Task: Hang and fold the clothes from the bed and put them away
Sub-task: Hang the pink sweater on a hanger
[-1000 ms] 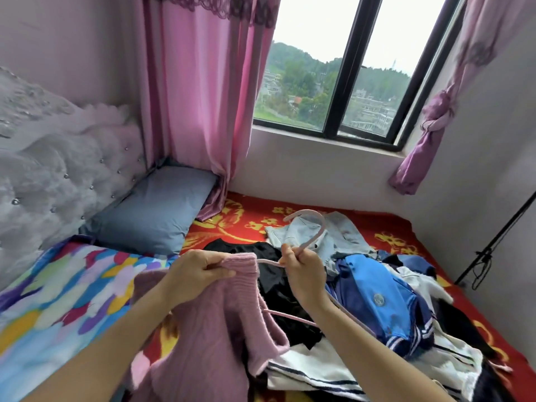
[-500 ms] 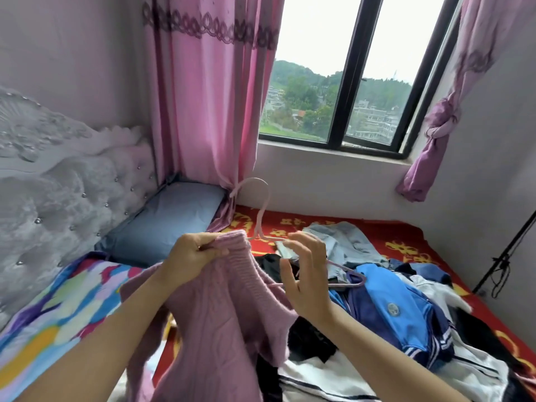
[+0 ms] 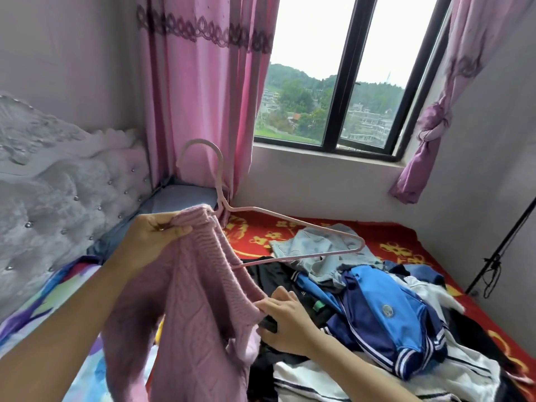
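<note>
My left hand grips the sweater by its ribbed edge; right hand pinches it lower; hanger arm juts rightward, uncovered.

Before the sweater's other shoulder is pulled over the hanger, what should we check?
1. Left hand grips the pink knit sweater at its collar: ok.
2. Right hand pinches the neckline edge: ok.
3. One arm of the pink hanger is inside the sweater: ok.
4. The other hanger arm is covered by knit: not ok; it sticks out bare over the blue jacket.
5. The hook is free of the pink curtain: cannot tell; they overlap in this view.
6. The hanger itself is held firmly: cannot tell; any grip is hidden under the knit.
</note>
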The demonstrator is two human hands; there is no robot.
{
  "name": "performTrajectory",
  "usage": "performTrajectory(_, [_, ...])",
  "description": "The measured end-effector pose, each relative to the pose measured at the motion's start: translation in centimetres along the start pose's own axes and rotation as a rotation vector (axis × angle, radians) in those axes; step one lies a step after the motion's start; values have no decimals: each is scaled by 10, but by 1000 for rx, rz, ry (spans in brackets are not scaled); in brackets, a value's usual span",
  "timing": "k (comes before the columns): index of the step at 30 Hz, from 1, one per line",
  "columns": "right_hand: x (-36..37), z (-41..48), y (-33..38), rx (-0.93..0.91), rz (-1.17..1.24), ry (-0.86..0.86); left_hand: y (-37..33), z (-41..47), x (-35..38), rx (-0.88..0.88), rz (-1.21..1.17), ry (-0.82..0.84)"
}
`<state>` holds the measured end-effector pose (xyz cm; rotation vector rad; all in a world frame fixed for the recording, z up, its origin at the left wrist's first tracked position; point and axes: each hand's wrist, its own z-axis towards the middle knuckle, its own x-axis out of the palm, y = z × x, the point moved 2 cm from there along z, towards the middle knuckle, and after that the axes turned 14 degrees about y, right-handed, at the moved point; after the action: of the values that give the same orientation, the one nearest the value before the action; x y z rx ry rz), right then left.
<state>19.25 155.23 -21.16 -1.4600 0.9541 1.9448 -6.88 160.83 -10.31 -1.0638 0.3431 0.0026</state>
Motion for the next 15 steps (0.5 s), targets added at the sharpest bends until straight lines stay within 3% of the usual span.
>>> performTrajectory(5, [-33,-4,-6,38,63,188,7,-5,-35,-24,-6,-24])
performTrajectory(9, [-105,-22,-5,-58,131,27,24,-21,-73,-88,21,-46])
performTrajectory(15, [-136,-20,11,6,335,-321,44,-27,-91,-154,-13,-89])
